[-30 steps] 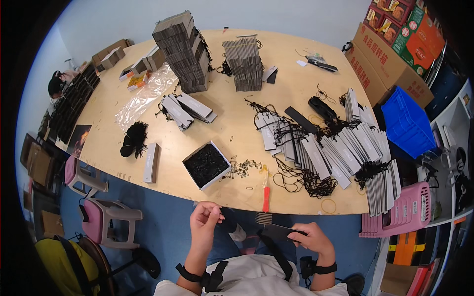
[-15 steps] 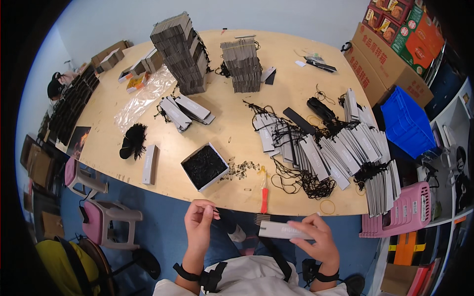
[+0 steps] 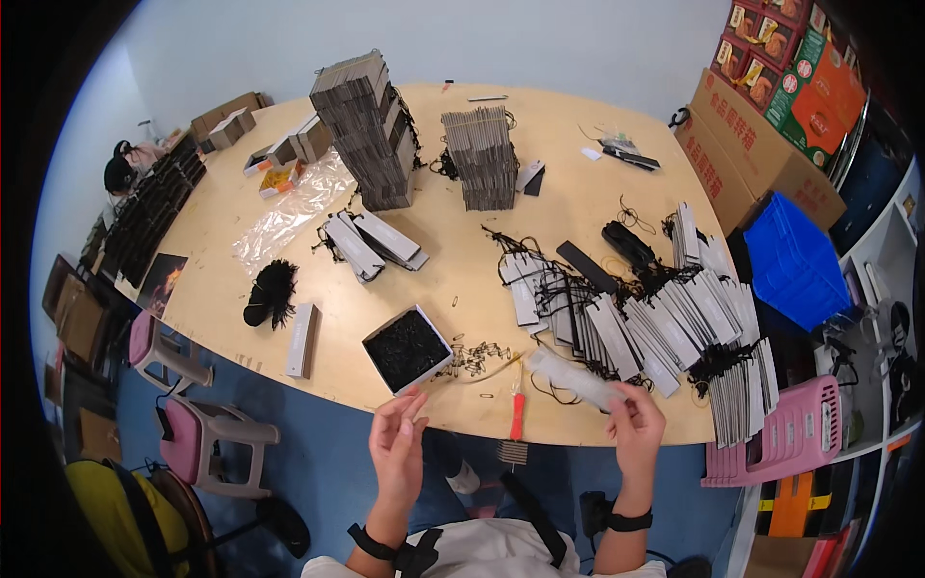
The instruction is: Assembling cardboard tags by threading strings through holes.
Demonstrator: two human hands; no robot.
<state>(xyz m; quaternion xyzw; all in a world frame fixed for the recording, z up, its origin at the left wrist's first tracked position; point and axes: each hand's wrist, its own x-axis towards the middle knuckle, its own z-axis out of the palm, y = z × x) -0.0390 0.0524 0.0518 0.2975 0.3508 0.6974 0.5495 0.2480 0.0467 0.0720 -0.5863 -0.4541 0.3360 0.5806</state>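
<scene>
A long light-grey card tag (image 3: pixel 573 378), blurred by motion, is pinched by one end in my right hand (image 3: pixel 636 432), over the table's front edge. Its free end points toward the far left, over the red-handled tool (image 3: pixel 518 414). My left hand (image 3: pixel 397 438) is raised at the table edge, just below an open white box (image 3: pixel 447 349) full of black small parts. Its fingers are bent toward the thumb; anything between them is too small to make out. Small metal pins (image 3: pixel 477 358) lie scattered beside the box.
Many grey tags with black cords (image 3: pixel 665 323) spread over the table's right side. Two tall stacks of tags (image 3: pixel 361 135) stand at the back. A black cord bundle (image 3: pixel 271 294) and a grey block (image 3: pixel 302 340) lie left. Beyond the right edge hangs a blue crate (image 3: pixel 795 260).
My right hand has lifted the grey tag forward from in front of the table to over its edge. My left hand has shifted slightly, its fingers less tightly curled. The view has tilted up a little.
</scene>
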